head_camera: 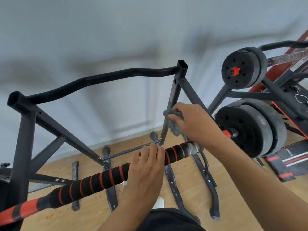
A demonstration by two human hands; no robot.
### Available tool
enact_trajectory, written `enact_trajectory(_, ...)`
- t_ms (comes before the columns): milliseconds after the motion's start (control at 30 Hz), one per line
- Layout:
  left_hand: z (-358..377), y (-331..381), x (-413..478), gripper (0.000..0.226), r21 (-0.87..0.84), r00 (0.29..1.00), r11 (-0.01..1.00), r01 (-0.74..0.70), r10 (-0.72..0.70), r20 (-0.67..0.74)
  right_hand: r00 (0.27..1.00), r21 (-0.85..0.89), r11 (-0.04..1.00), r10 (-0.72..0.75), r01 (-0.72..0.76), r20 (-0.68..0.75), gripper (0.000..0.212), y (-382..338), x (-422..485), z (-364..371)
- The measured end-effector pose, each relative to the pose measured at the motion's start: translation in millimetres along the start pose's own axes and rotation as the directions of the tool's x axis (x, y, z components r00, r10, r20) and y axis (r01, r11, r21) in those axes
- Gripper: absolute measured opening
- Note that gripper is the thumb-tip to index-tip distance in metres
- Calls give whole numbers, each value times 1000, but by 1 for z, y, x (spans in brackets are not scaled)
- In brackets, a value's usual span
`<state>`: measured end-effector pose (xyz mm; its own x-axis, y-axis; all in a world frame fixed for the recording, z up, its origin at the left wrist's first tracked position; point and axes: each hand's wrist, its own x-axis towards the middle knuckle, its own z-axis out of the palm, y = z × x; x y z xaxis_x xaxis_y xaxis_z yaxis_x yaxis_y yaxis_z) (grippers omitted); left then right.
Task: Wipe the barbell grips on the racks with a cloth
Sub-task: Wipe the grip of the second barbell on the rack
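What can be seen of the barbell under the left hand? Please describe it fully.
The barbell runs slantwise from lower left to right across the black rack. Its middle wears a black foam grip with red rings. The lower-left part is red and black, and the part near the plates looks worn and grey. Two black plates sit on its right end beyond a red collar. The left hand grips the foam from above; the right hand holds a cloth just above it.

Barbell (28, 208) laid slantwise across black steel rack (116, 75), low left, high right. Foam grip (93, 182) black, ringed red, gripped by left hand (146, 165). Grey-blue cloth (173, 125) bunched, held in right hand (196, 122), seen over rack upright, just above bar's worn right end.
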<state>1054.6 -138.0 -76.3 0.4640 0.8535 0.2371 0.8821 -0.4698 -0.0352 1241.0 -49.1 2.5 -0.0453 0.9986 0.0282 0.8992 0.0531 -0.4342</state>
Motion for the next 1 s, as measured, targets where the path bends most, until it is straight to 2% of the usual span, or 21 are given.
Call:
enact_trajectory(100,-2,13,8,44,-29,989,993,112,-108,105,998,-17,999,-49,50,36,19,8,2,-6)
enact_trajectory(233,6,7,13,29,-92,995,992,84,-79,54,973,-79,994,-55,74,224,16,10,-16,3)
enact_trajectory(300,6,4,20,26,-118,993,989,84,-73,92,962,-123,989,-51,87,267,18,11,-30,10)
enact_trajectory(400,-4,1,40,21,-108,950,976,189,-154,271,974,-226,964,-95,141,205,23,10,-42,17)
enact_trajectory(533,-15,-9,60,21,-154,905,967,205,-127,407,979,-284,939,-165,192,116,16,7,-46,25)
enact_trajectory(600,-15,-24,75,26,-260,815,914,313,-118,567,982,-268,945,-183,189,46,27,9,-51,28)
enact_trajectory(633,-17,-32,83,30,-338,754,854,395,-91,651,980,-248,949,-199,197,17,32,10,-54,27)
enact_trajectory(667,-18,-40,89,31,-398,727,805,439,-59,684,976,-224,951,-220,213,-6,35,11,-56,25)
enact_trajectory(700,-19,-44,93,31,-420,753,807,415,-45,657,971,-206,952,-237,226,-27,37,11,-59,23)
enact_trajectory(733,-20,-45,93,33,-401,807,847,350,-56,587,969,-192,954,-245,233,-44,37,11,-61,21)
enact_trajectory(800,-15,-33,84,32,-221,929,960,173,-85,359,971,-159,963,-231,218,-65,33,11,-62,16)
enact_trajectory(833,-12,-22,75,28,-137,970,985,107,-73,233,975,-137,970,-212,203,-58,31,10,-62,15)
enact_trajectory(933,10,-4,57,25,-107,999,994,28,-25,27,991,-93,986,-137,137,9,37,4,-61,19)
enact_trajectory(1000,13,-8,65,22,-39,999,998,46,-45,9,993,-84,989,-122,122,5,39,-3,-57,25)
